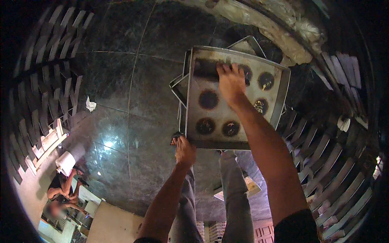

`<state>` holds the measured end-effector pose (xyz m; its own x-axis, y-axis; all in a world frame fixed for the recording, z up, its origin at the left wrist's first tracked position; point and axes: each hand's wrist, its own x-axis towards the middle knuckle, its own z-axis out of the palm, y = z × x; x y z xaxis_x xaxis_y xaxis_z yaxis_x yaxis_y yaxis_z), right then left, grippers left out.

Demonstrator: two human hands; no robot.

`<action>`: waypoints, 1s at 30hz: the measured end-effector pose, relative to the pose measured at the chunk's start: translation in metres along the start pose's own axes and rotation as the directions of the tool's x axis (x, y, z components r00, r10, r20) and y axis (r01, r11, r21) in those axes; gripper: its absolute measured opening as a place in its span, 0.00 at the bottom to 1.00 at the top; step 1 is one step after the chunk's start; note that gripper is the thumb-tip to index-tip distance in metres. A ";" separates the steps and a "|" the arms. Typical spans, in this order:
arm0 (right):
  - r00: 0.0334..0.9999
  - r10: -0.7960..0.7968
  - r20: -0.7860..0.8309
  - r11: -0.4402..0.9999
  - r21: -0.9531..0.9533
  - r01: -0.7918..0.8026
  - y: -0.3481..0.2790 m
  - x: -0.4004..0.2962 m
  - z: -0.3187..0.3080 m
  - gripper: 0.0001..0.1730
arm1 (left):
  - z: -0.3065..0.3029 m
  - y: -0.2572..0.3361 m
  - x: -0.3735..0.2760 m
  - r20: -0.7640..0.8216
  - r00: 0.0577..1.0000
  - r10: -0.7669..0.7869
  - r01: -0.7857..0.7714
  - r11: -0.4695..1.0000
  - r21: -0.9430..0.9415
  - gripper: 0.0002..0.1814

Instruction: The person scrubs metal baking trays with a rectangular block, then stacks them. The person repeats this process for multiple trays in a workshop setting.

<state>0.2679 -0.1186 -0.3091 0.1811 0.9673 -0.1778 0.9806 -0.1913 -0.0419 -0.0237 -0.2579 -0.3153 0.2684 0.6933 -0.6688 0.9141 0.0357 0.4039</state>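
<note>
Before me a square metal baking tray [226, 117] lies on top of a stack. Dark round marks [208, 99] cover its bottom, several with pale crumbs [260, 105] on them. My left hand [184, 152] grips the tray's near left corner. Reaching across the tray, my right hand [232, 83] is palm down over its far part, among the dark marks. By its fingertips is a dark patch [207, 68]; whether this is a held tool, a stain or shadow is unclear. Under the top tray, other trays [247, 47] stick out at odd angles.
Slatted racks [322, 158] curve along the right, with more slats [53, 91] at left. Plastic-wrapped material [243, 13] lies at the far right. A seated person [63, 191] is at lower left near a white container [65, 163]. A white scrap [90, 104] rests on the dark floor [152, 121].
</note>
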 end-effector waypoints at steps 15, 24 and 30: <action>0.975 -0.038 0.221 0.991 0.131 0.009 -0.045 -0.182 0.028 0.27 | -0.001 -0.005 0.002 0.029 0.998 -0.062 0.063 0.997 -0.039 0.20; 0.956 0.005 0.293 0.999 0.039 -0.017 0.039 -0.136 0.017 0.26 | -0.008 0.015 0.000 0.049 0.996 -0.081 0.084 0.994 -0.067 0.20; 0.977 -0.205 0.049 0.974 0.103 0.200 0.038 -0.147 0.023 0.21 | -0.001 0.003 0.000 -0.003 0.993 -0.117 0.117 0.993 0.000 0.20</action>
<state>0.2770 -0.2716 -0.3074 -0.0280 0.9767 -0.2129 0.9841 -0.0105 -0.1775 -0.0209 -0.2573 -0.3135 0.1592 0.6862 -0.7098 0.9393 0.1161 0.3229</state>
